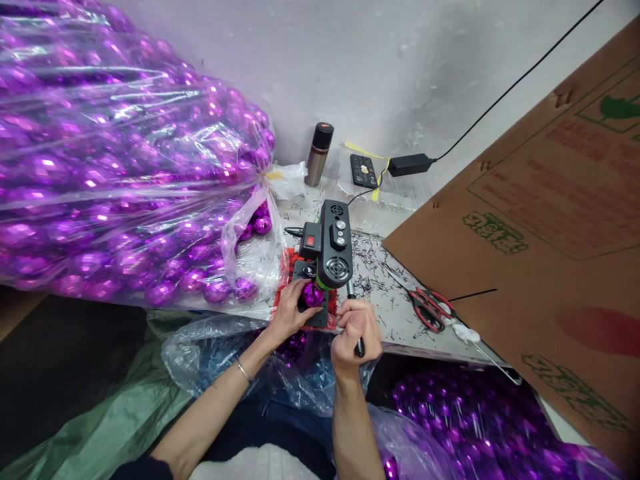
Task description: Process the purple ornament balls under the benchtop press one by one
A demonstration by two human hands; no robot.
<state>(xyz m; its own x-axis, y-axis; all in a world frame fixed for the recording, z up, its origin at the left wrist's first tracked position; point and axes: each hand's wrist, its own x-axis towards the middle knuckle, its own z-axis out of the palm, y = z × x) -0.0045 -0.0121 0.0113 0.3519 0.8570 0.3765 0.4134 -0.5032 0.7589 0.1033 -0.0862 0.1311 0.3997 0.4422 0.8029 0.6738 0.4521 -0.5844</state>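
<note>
My left hand (290, 310) has its thumb and fingers closed around a shiny purple ball (313, 294). That ball sits at the base of a small black bench press machine (336, 243), under its head. In my right hand (356, 331) is the machine's lever handle (359, 348), a dark rod whose black end sticks out below the fist. A red switch (311, 241) shows on a box at the machine's left side. Beneath the machine lies a red mat (283, 280), partly hidden by the base and my left hand.
A huge clear bag of purple balls (125, 153) fills the left. A steel flask (319, 155), a phone (363, 171) and a power adapter (411, 165) stand along the wall. Red-handled scissors (430, 310) lie by a cardboard box (540, 253). Dark scraps litter the table (370, 313).
</note>
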